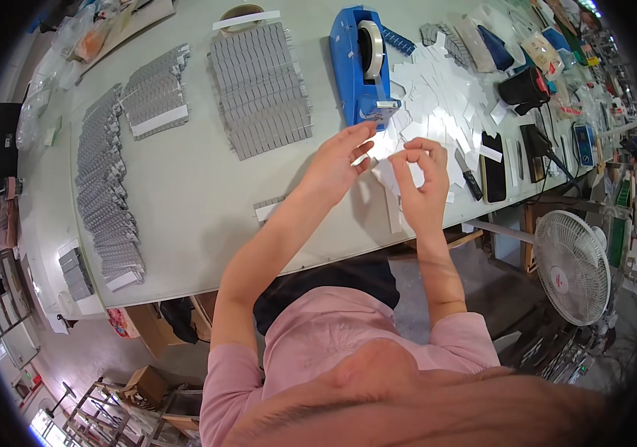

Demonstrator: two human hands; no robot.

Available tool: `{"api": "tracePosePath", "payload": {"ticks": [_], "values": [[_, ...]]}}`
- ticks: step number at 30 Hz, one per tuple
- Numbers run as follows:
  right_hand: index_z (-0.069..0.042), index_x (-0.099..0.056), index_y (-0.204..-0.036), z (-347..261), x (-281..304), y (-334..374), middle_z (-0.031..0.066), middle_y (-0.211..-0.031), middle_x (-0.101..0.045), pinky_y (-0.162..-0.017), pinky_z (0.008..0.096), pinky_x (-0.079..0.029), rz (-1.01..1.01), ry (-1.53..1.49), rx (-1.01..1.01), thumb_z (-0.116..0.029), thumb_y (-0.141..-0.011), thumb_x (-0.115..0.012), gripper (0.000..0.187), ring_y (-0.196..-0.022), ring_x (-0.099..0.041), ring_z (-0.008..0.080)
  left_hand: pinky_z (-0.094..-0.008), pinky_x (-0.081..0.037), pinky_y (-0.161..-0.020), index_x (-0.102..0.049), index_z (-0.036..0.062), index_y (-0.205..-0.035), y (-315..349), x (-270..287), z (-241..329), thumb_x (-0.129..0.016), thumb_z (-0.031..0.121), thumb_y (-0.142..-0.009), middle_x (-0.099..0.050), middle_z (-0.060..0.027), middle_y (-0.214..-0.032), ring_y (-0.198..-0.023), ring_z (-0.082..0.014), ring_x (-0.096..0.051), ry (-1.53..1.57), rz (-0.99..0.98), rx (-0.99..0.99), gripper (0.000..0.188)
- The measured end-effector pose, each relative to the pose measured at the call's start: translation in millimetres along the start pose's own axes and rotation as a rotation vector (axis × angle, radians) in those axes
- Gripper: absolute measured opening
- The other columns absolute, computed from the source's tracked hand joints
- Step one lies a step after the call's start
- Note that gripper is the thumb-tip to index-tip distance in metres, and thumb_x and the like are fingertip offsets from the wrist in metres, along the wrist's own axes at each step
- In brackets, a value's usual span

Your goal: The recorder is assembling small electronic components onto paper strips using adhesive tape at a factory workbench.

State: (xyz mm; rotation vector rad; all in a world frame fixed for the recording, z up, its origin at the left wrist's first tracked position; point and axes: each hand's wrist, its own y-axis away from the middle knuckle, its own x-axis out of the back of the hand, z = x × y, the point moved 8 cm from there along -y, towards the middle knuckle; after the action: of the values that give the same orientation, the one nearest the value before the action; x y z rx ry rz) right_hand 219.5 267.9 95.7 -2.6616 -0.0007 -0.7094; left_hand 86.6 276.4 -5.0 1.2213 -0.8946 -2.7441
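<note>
My left hand (339, 165) reaches to the front of a blue tape dispenser (346, 71), its forefinger at the cutting edge and its fingers apart. A roll of clear tape (370, 49) sits in the dispenser. Just right of it my right hand (424, 181) is closed in a pinch, thumb and forefinger together. Whatever lies between those fingertips is too small to make out. Loose white paper pieces (426, 93) are scattered beyond the right hand. Below my left forearm lies a short grey strip with a white label (265, 212), partly hidden by the arm.
Grey segmented sheets (262, 89) lie at the table's middle, with another stack (154, 89) and a long row (102, 186) farther left. To the right are a knife (470, 177), a phone (493, 182) and a black cup (523, 89). A white fan (572, 267) stands beside the table.
</note>
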Motion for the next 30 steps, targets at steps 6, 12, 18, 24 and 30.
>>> {"api": "tracePosePath", "payload": {"ticks": [6, 12, 18, 24, 30], "values": [[-0.003, -0.069, -0.088, -1.3, 4.8, 14.0, 0.0083, -0.105, -0.058, -0.091, 0.0338, -0.042, -0.046, 0.072, -0.017, -0.005, -0.087, -0.068, 0.003, -0.103, -0.054, 0.0230, -0.0317, -0.040, -0.093, -0.067, 0.0125, -0.115, -14.9, -18.9, 4.5, -0.065, 0.027, -0.097, -0.064, 0.0056, -0.109, -0.103, -0.0085, -0.053, 0.125, -0.063, -0.002, 0.024], [-0.003, -0.067, -0.088, -3.3, 3.4, 20.6, 0.0110, -0.102, -0.059, -0.086, 0.0394, -0.043, -0.033, 0.178, 0.024, -0.004, -0.084, -0.068, 0.005, -0.099, -0.052, 0.0295, -0.0253, -0.040, -0.080, -0.070, 0.0130, -0.103, -17.0, -27.7, 4.7, -0.074, 0.026, -0.091, -0.065, 0.0065, -0.097, -0.088, -0.0047, -0.053, 0.025, 0.076, -0.127, 0.018], [0.000, -0.063, -0.092, 53.7, 6.8, 33.3, 0.0157, -0.103, -0.060, -0.080, 0.0373, -0.047, 0.013, 0.231, -0.053, -0.001, -0.089, -0.062, 0.004, -0.098, -0.058, 0.0313, -0.0205, -0.042, -0.072, -0.070, 0.0054, -0.103, -14.3, -16.9, -30.6, -0.071, 0.014, -0.092, -0.066, 0.0026, -0.091, -0.081, -0.0049, -0.055, 0.153, 0.295, -0.184, 0.014], [0.001, -0.065, -0.097, 45.1, -3.8, 59.4, 0.0025, -0.085, -0.065, -0.066, 0.0208, -0.047, -0.159, -0.110, -0.331, -0.003, -0.095, -0.063, 0.005, -0.071, -0.057, 0.0071, -0.0225, -0.046, -0.082, -0.064, 0.0031, -0.112, 55.3, 16.8, -17.9, -0.071, 0.009, -0.092, -0.065, -0.0001, -0.098, -0.090, -0.0071, -0.059, 0.145, 0.320, -0.503, 0.022], [0.001, -0.072, -0.098, -9.7, -52.6, 72.6, 0.0081, -0.086, -0.069, -0.070, 0.0239, -0.050, -0.384, -0.194, -0.200, 0.003, -0.087, -0.069, 0.011, -0.074, -0.062, 0.0127, -0.0248, -0.049, -0.083, -0.061, 0.0045, -0.096, 167.1, 106.1, -13.1, -0.070, 0.000, -0.090, -0.064, -0.0019, -0.095, -0.092, -0.0089, -0.061, -0.158, 0.309, -0.527, 0.012]]}}
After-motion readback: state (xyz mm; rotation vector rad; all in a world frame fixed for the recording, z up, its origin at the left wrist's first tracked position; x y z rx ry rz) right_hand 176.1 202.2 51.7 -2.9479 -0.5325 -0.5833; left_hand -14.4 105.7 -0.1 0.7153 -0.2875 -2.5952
